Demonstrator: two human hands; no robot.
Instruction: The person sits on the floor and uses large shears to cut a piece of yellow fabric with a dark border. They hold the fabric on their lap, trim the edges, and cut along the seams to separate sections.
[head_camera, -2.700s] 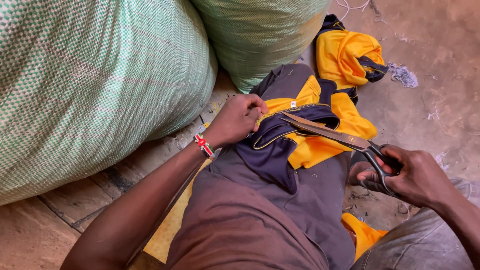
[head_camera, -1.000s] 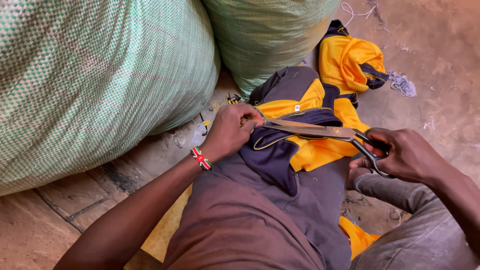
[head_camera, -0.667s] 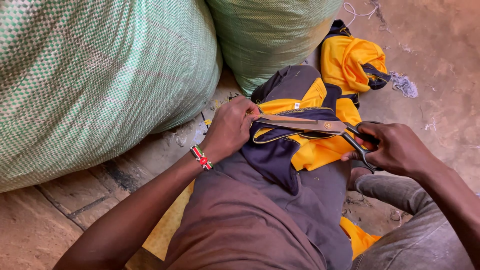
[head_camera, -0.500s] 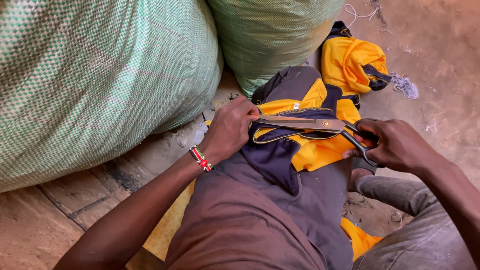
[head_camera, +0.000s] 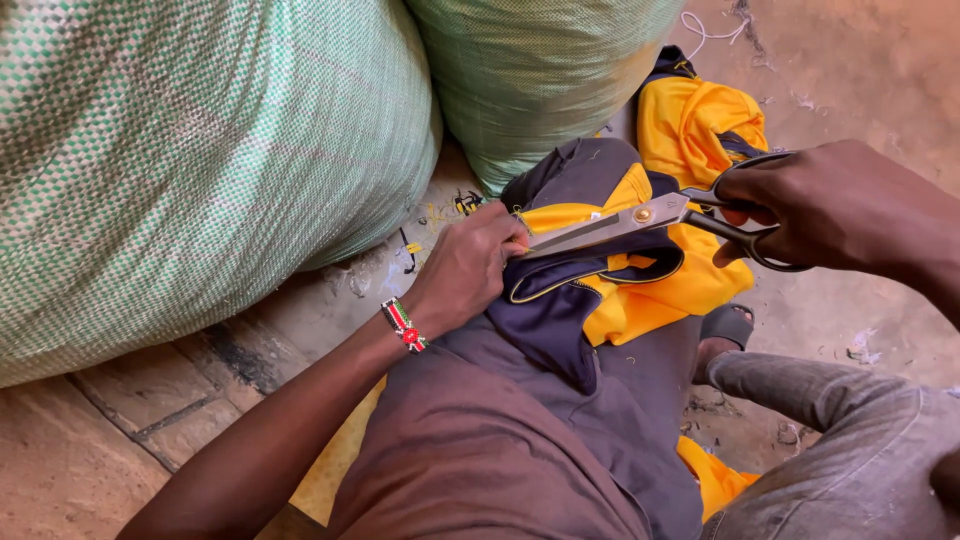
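head view | left hand (head_camera: 468, 268) grips yellow-navy garment (head_camera: 620, 290) on lap | right hand (head_camera: 840, 205) clenched in scissors (head_camera: 650, 215) handles, blades at fabric edge | two green woven sacks (head_camera: 200, 150) behind, touching

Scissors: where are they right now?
In the head view, right of centre: the scissors are held by the right hand, blades reaching left over the yellow and navy garment to the left hand.

Yellow-and-navy garment (head_camera: 640, 290), green woven sacks (head_camera: 200, 160)
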